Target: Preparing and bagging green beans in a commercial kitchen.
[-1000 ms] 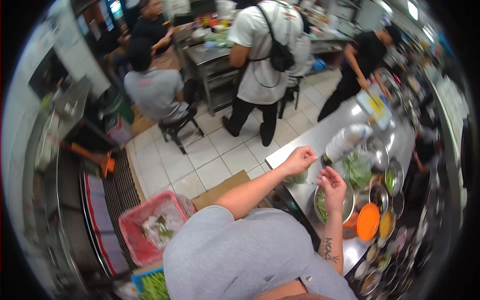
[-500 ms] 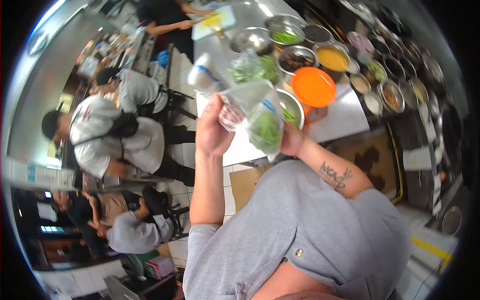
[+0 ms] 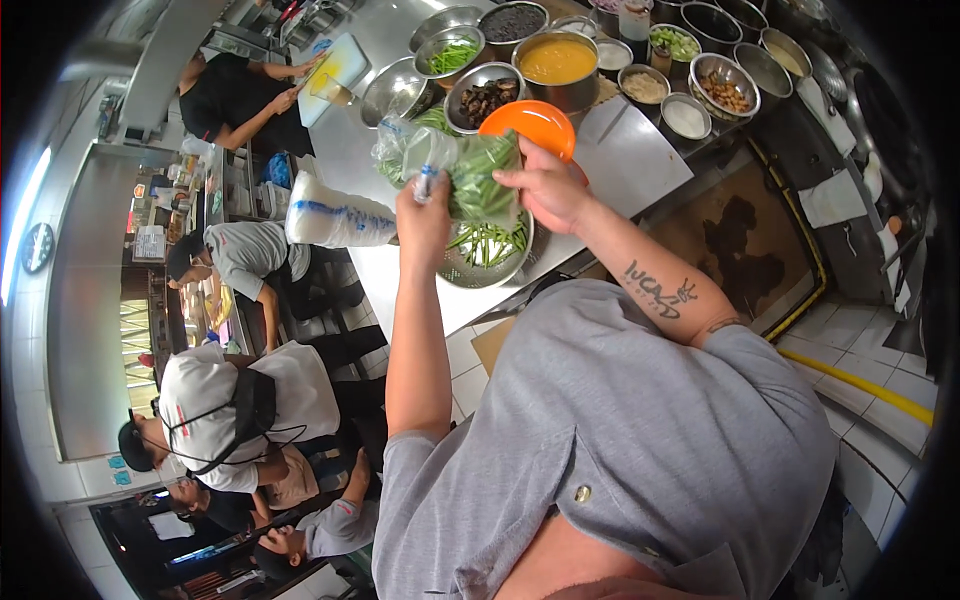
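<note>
Between my two hands is a clear plastic bag of cut green beans point(image 3: 484, 180), held over the table. My left hand point(image 3: 425, 212) is closed round the bag's gathered, twisted end. At the other side, my right hand point(image 3: 552, 188) grips the filled part, with the thumb on top. Below the bag, a metal colander point(image 3: 462, 274) holds more green beans point(image 3: 490, 243). Just behind my hands lies another clear bag with greens point(image 3: 392, 150). A white and blue roll of plastic bags point(image 3: 340, 216) rests left of my left hand. An orange bowl point(image 3: 540, 122) sits beyond my right hand.
Metal bowls with mushrooms-like dark pieces point(image 3: 487, 100) and chopped greens point(image 3: 447, 58) stand behind, beside a pot of orange liquid point(image 3: 556, 62). Small containers point(image 3: 686, 116) line the right. A co-worker point(image 3: 240, 100) works at a cutting board point(image 3: 335, 75); others stand left.
The bag has gone from hanging loosely to being held sideways, its end gathered in my left hand. My right hand has moved up onto its filled part. My view has shifted, showing the colander more fully.
</note>
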A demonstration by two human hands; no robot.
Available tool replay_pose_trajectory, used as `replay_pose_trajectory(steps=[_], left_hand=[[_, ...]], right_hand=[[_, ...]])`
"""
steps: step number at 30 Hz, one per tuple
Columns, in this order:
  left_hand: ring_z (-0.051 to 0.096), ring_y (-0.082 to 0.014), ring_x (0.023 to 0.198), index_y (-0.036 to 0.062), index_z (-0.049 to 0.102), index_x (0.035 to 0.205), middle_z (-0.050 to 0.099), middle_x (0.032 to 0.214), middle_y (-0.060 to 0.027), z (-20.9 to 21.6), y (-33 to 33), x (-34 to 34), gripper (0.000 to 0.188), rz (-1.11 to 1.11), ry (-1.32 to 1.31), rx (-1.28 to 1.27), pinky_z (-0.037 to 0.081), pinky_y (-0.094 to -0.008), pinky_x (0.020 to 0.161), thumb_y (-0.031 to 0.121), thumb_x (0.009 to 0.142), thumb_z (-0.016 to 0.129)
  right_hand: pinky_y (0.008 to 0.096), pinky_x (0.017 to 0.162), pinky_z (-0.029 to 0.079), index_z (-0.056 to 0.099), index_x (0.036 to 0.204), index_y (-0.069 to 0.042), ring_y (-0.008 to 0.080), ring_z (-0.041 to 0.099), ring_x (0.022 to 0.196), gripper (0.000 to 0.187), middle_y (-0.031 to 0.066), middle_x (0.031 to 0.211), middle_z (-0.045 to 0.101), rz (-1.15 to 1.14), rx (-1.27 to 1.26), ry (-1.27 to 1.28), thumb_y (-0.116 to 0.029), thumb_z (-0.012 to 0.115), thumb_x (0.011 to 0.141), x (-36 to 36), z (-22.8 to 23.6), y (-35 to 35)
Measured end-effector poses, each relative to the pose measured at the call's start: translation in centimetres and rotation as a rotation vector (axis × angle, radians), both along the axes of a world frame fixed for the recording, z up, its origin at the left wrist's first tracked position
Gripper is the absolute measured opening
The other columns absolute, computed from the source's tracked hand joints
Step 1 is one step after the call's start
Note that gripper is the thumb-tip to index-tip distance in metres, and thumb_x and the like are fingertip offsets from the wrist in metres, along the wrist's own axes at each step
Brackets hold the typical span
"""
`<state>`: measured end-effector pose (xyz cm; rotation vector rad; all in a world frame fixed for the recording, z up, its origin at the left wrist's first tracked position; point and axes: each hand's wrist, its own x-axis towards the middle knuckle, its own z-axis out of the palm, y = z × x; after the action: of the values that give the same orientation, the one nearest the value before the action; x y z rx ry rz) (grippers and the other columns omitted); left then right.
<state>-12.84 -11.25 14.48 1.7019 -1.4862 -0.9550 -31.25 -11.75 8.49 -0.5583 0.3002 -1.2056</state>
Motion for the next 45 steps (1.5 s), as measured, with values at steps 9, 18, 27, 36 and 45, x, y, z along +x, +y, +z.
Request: replay_pose_trajectory(steps=[9,18,27,36,45], left_hand=[[0.065,-0.0302,0.094,-0.0040,0.048,0.116,0.058,0.109,-0.0168,-5.3,-4.4,-3.2,0.020,0.151,0.803,-0.063,0.060,-0.0485,0.076,0.006,0.099,0.044],[0.063,-0.0261,0.091,-0.0028,0.052,0.113,0.060,0.104,-0.0143,-4.9,-5.4,-5.9,0.021,0.232,0.551,-0.044,0.059,-0.0422,0.071,0.011,0.096,0.053],[0.065,-0.0194,0.093,-0.0029,0.053,0.118,0.064,0.104,-0.0113,-2.8,-4.8,-4.0,0.028,0.087,0.326,0.001,0.059,-0.0373,0.077,0.008,0.093,0.059],[0.055,-0.0341,0.113,-0.0010,0.041,0.135,0.050,0.131,-0.0159,-1.3,-3.7,-0.3,0.054,0.245,0.312,0.043,0.048,-0.0499,0.094,0.035,0.097,0.054],[0.057,-0.0331,0.106,0.0008,0.045,0.128,0.050,0.126,-0.0181,-3.0,-6.4,3.1,0.057,0.300,0.360,0.268,0.049,-0.0483,0.086,0.047,0.095,0.048]], right_hand=[[0.0376,0.090,0.051,0.038,0.141,-0.001,0.0225,0.057,0.115,0.053,0.0116,0.133,0.052,-0.247,-0.003,0.328,-0.011,0.058,0.093,-8.9,-0.7,-3.7],[0.0322,0.080,0.051,0.054,0.128,-0.004,0.0185,0.062,0.099,0.036,0.0076,0.114,0.063,-0.371,0.121,0.349,-0.015,0.058,0.094,-15.9,-6.6,-3.1],[0.0304,0.074,0.051,0.060,0.117,-0.005,0.0169,0.064,0.090,0.026,0.0075,0.105,0.066,-0.429,0.219,0.256,-0.013,0.058,0.093,-18.5,-10.3,-2.0],[0.0316,0.078,0.051,0.061,0.117,-0.006,0.0178,0.062,0.092,0.025,0.0073,0.105,0.065,-0.501,0.279,0.202,-0.014,0.058,0.094,-20.3,-12.3,-0.7],[0.0314,0.072,0.052,0.059,0.114,-0.001,0.0200,0.064,0.086,0.025,0.0110,0.101,0.066,-0.582,0.350,0.188,-0.010,0.059,0.091,-19.8,-12.4,-0.8]])
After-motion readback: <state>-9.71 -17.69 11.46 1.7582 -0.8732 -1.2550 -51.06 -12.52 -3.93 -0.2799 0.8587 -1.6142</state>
